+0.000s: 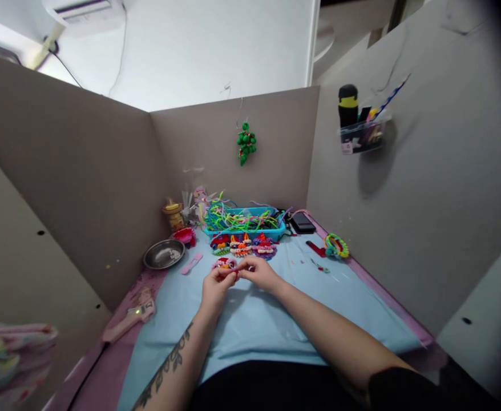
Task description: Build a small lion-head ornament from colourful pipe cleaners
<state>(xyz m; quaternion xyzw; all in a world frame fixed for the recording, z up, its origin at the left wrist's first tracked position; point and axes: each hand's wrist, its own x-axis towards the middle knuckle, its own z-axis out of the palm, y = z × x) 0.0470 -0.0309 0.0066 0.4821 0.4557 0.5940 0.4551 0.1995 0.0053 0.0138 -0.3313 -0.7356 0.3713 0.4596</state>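
Over the blue cloth [285,319], my left hand [216,286] and my right hand [259,273] meet with fingertips pinched together. Between them is a small red piece [235,274], too small to name surely. Just behind the fingers lies a pink and red fuzzy craft piece [223,262], partly covered by my hands; I cannot tell whether they touch it. Farther back, three colourful fuzzy craft figures stand in a row: a green and red one [220,245], an orange one [241,245] and a purple one [264,246].
Behind the figures, a turquoise basket [271,234] is heaped with pipe cleaners [237,220]. At left are a metal bowl [164,254], a pink strip [192,264] and a corded pink glue gun [134,319]. Small scissors [320,266], coiled rings [336,246] and a black phone-like object [302,222] lie right.
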